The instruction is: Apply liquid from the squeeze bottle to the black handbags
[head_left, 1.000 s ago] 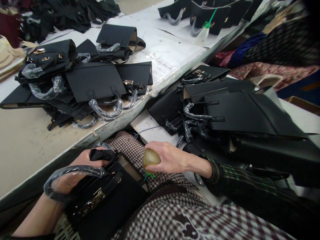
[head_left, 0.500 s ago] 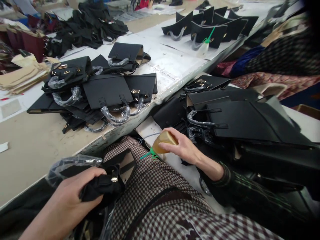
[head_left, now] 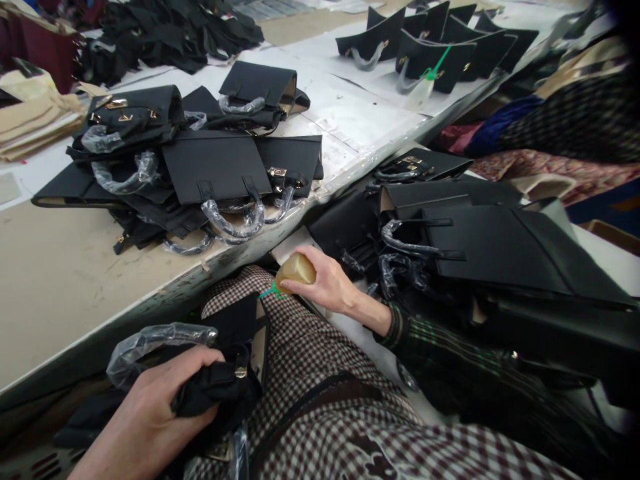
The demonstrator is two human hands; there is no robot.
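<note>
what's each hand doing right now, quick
Left hand: closed, gripping a black bag.
Right hand: closed around a yellowish bottle, its green nozzle pointing toward the bag.

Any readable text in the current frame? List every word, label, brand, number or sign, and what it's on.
None readable.
Gold clasp on a piled bag: too small to tell if marked.
Squeeze bottle in right hand: no legible lettering on visible side.
Checked cloth: no legible letters.
</note>
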